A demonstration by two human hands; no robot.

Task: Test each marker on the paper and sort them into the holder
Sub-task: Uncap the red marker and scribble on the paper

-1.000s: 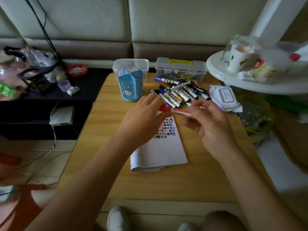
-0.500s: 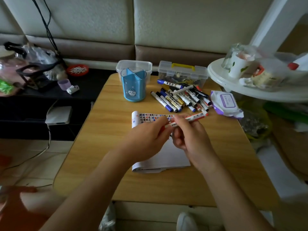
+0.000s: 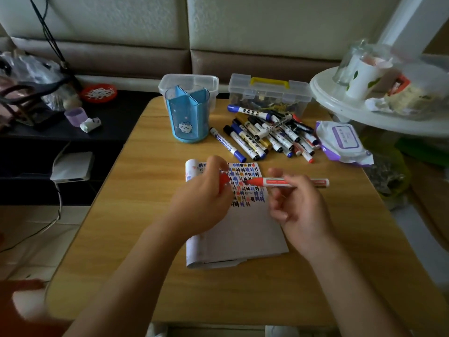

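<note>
— Where's the marker (image 3: 286, 182)?

— In the right hand (image 3: 301, 210), gripped round the middle of the barrel between thumb and curled fingers, above the paper (image 3: 243, 234).

— Which way does it lie?

— Its long axis runs almost straight across, side to side and close to level. The red tip points left, toward the left hand (image 3: 204, 203). The white tail sticks out past the right hand on its outer side.

— Capped?

— No, the tip is bare. It sits over the scribbled rows at the far end of the paper (whether it touches the sheet I cannot tell).

— And the left hand?

— Curled round the red cap (image 3: 223, 181), which shows between its fingers, just left of the tip and a little apart from it.

— The holder (image 3: 187, 115)?

— Beyond the left hand, upright on the table (image 3: 243, 293): a blue cup divided into compartments.

— The other markers?

— A pile (image 3: 267, 135) beyond the gap between the two hands, reaching out beyond the right hand, most of them lying slantwise with ends toward the hands. A clear box (image 3: 269, 96) with a yellow handle stands past the pile. The wipes (image 3: 342, 142) lie beyond the right hand, further to its outer side.
</note>
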